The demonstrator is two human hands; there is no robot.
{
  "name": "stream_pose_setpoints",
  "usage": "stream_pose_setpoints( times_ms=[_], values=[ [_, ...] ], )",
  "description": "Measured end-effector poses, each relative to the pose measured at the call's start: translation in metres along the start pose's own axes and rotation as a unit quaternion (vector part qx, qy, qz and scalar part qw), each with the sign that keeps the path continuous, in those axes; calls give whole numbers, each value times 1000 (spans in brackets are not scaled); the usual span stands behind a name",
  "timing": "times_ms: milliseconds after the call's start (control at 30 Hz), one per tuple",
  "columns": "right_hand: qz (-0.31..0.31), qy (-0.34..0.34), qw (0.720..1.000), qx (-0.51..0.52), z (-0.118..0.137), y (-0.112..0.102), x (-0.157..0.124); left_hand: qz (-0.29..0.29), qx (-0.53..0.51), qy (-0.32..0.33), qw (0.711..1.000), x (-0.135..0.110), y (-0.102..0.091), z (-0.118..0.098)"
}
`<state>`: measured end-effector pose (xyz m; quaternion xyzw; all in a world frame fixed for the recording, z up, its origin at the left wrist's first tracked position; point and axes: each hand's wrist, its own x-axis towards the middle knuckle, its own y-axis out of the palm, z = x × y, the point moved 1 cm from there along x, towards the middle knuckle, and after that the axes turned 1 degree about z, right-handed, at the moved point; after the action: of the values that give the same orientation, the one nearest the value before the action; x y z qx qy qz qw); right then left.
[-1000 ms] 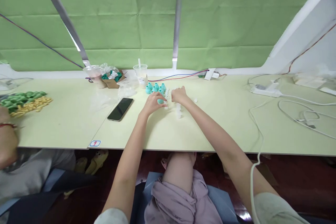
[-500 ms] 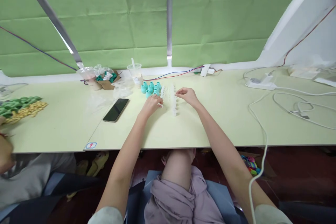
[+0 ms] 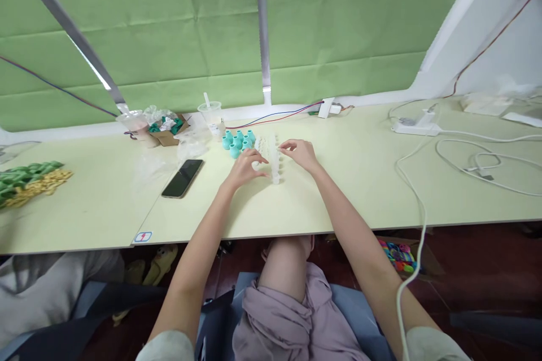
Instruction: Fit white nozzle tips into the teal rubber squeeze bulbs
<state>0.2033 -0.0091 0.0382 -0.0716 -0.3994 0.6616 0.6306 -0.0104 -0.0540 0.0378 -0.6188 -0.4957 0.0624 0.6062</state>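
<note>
A row of small whitish translucent pieces [image 3: 276,164] runs front to back on the table between my hands. Beside it lies a second, shorter row of whitish pieces [image 3: 259,144], partly behind my left hand. My left hand [image 3: 245,169] is low over the table at the left, thumb and forefinger spread towards the near end of the long row. Whether those fingertips touch it I cannot tell. From the right, my right hand [image 3: 301,154] comes to the long row with its fingertips pinched together; anything in the pinch is too small to make out. Several turquoise vase-shaped pieces [image 3: 234,150] stand behind my left hand.
Left of my hands lies a phone [image 3: 183,179]. Farther back are a plastic cup with a straw [image 3: 212,118], a crumpled clear bag [image 3: 190,144] and a small cardboard box [image 3: 167,137]. A white cable [image 3: 417,197] hangs over the front edge at right, from a power strip [image 3: 417,127].
My left thumb and forefinger have parted, and the hand has moved right towards the long row. My right hand stays pinched at the row. The view has shifted slightly.
</note>
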Motion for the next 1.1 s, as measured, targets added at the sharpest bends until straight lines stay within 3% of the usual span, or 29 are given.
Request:
stream_pose_setpoints(
  times_ms=[200,367,533,667,833,1100],
  values=[
    [-7,3,1000,-3,-2,-1,1,79,2,29,996,4,13,-29],
    [-5,-5,996,90,-4,0,3,79,-34,12,996,5,15,-31],
    [11,-44,974,221,7,-6,0,33,-204,-65,976,8,7,-25],
    [45,-68,967,242,21,-6,-7,-61,-263,-130,954,8,1,-13],
    [37,-124,973,193,32,2,-11,-142,-305,-167,927,7,4,0],
    [-11,-162,985,61,29,7,-9,-141,-334,-154,919,6,18,1]
  ],
)
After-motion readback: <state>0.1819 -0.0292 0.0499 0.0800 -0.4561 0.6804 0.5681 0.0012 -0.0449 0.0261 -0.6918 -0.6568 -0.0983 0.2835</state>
